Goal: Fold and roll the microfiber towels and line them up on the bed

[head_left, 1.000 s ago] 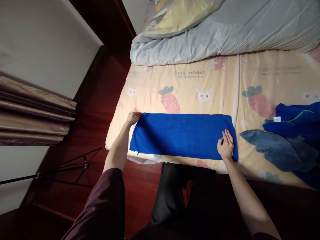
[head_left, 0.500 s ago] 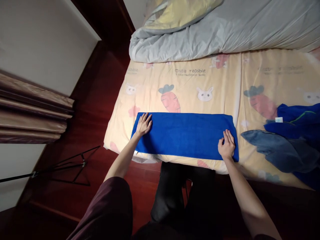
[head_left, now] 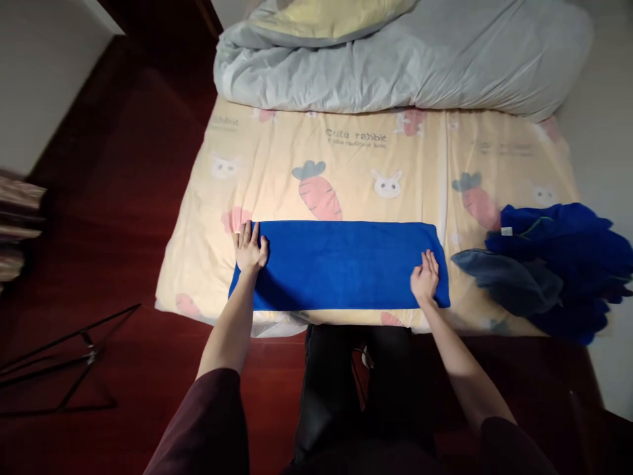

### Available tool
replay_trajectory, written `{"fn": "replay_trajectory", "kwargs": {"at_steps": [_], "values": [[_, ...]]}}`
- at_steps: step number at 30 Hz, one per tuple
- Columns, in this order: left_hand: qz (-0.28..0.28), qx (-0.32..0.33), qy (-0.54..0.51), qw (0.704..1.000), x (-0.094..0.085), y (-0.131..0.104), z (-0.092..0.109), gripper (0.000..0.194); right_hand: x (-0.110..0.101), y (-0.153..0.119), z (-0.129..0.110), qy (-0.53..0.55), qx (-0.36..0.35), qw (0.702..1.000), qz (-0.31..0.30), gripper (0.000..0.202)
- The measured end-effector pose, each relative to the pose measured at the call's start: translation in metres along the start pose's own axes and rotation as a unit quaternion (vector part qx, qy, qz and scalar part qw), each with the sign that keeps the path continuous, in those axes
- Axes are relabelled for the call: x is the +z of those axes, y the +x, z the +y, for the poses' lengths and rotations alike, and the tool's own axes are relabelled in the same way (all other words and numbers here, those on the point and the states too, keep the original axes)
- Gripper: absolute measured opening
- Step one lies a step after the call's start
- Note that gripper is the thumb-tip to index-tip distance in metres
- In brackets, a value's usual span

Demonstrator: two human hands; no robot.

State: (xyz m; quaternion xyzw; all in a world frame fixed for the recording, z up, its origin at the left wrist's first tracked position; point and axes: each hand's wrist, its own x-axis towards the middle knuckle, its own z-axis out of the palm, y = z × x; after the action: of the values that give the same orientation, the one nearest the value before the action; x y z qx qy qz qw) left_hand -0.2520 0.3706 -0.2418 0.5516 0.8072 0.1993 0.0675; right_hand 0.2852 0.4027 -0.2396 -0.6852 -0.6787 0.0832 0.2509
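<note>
A blue cloth (head_left: 341, 267), folded into a long flat rectangle, lies along the near edge of the bed. On its left end rests my left hand (head_left: 250, 249), fingers spread and pointing away from me. My right hand (head_left: 425, 277) lies on the cloth near its right end, fingers stretched out and the thumb apart. Neither hand grips the fabric. The cloth's surface looks smooth, with its corners at the right in plain sight.
The bed has a yellow sheet (head_left: 277, 145) printed with carrots and rabbits. At the right sits a crumpled pile of blue clothing (head_left: 558, 251) with a grey-blue piece (head_left: 519, 280). A grey quilt (head_left: 395, 72) lies at the back. Black tripod legs (head_left: 74, 363) stand on the floor at left.
The view has swung to the right, showing more of the clothing pile. My left hand has shifted slightly toward the cloth's left edge, fingers wider apart. My right hand stays near the right end.
</note>
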Motion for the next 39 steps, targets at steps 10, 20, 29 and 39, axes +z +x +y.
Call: {"fn": "replay_trajectory", "kwargs": {"at_steps": [10, 20, 29, 39], "values": [[0.0, 0.001, -0.017, 1.0, -0.008, -0.004, 0.008, 0.064, 0.089, -0.015, -0.267, 0.107, -0.247, 0.928, -0.259, 0.056], [0.033, 0.016, 0.013, 0.999, -0.005, -0.006, 0.009, 0.065, 0.025, 0.079, -0.045, -0.043, -0.051, 0.978, -0.195, 0.063], [0.035, 0.017, 0.007, 0.999, -0.006, -0.005, 0.012, 0.068, 0.005, 0.076, 0.004, -0.081, -0.062, 0.979, -0.177, 0.067], [0.026, 0.018, 0.006, 0.999, -0.008, -0.006, 0.014, 0.065, -0.042, 0.041, 0.033, -0.137, -0.076, 0.972, -0.174, 0.068]]}}
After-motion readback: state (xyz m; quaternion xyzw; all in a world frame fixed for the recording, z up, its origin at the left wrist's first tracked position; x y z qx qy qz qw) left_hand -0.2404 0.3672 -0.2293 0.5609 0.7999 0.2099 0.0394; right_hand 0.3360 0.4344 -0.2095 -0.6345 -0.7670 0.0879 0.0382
